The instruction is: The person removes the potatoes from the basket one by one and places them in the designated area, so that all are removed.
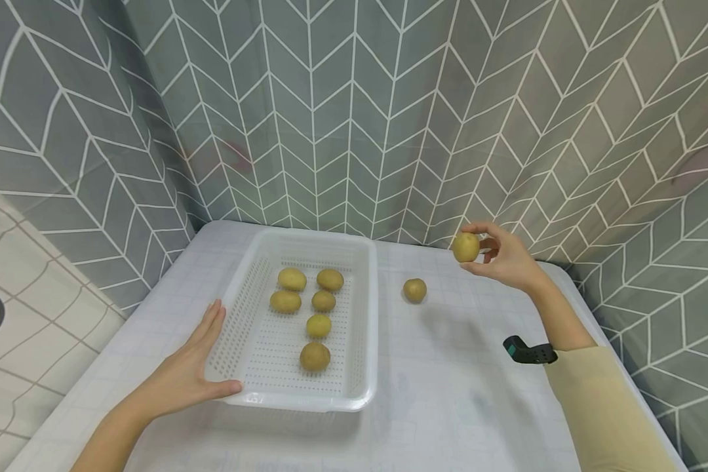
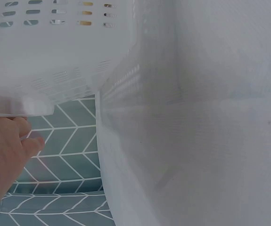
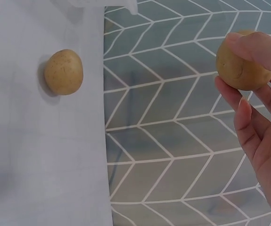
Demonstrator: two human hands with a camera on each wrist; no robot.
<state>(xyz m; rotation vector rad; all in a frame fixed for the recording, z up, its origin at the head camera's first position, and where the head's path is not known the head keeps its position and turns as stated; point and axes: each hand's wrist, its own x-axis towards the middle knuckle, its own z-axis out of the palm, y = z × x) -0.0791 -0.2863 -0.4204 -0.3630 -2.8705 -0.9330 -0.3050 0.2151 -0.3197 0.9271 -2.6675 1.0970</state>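
The held potato [image 1: 465, 248] is in the air over the worktop's far right part, pinched between the thumb and fingers of the right hand [image 1: 501, 259]. Nearby, a loose potato [image 1: 415, 290] rests on the worktop [image 1: 436, 393], and left of that stands the basket [image 1: 370, 328] with six potatoes [image 1: 318, 326] lying apart in it. The left hand [image 1: 179, 373] lies with fingers extended along the basket's left wall, thumb on its near corner.

The step in hand looks like moving a potato while the basket is steadied; the next move probably calls for a firm pinch and clearance over the rim.

The right wrist view shows dark marks on the held potato that the head view misses; the left wrist view shows slots [image 2: 31, 22] in the basket's outer wall.
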